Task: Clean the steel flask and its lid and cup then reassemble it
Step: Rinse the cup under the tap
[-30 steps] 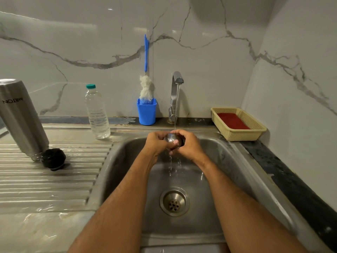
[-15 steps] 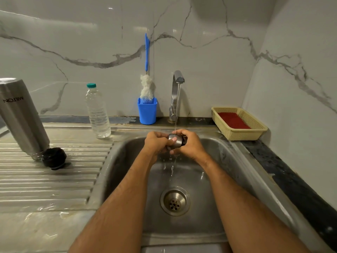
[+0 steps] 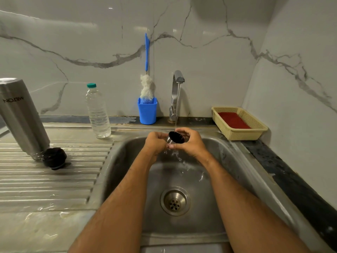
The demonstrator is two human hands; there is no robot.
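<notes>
The lower centre of the frame is filled by the steel sink [image 3: 228, 161], with its drain [image 3: 175, 200] seen low in the basin and a ribbed drainboard [image 3: 51, 181] spread to the left. At the left edge the flask [image 3: 21, 115] is stood upside down on the drainboard (its lettering reads inverted), tilted slightly in the wide view, and the black lid [image 3: 54, 157] is laid just beside its lower end, touching or nearly so. Both forearms are reached up from the bottom edge to the middle of the frame, over the basin. There the cup [image 3: 176, 137] is held under a thin stream of water from the tap [image 3: 176, 94], its dark open mouth turned toward the camera and a sliver of steel wall shown at its lower left. The left hand [image 3: 155, 143] is curled against the cup's left side, and the right hand [image 3: 191, 143] is wrapped round it from the right, fingers arched over the top and thumb below. Water is seen splashing beneath the hands. Along the back ledge a clear bottle [image 3: 97, 112] with a green cap is set left of centre, a blue holder [image 3: 147, 113] with a brush [image 3: 146, 73] stood just left of the tap, and a yellow basket [image 3: 259, 133] with a red cloth [image 3: 233, 120] placed at right.
</notes>
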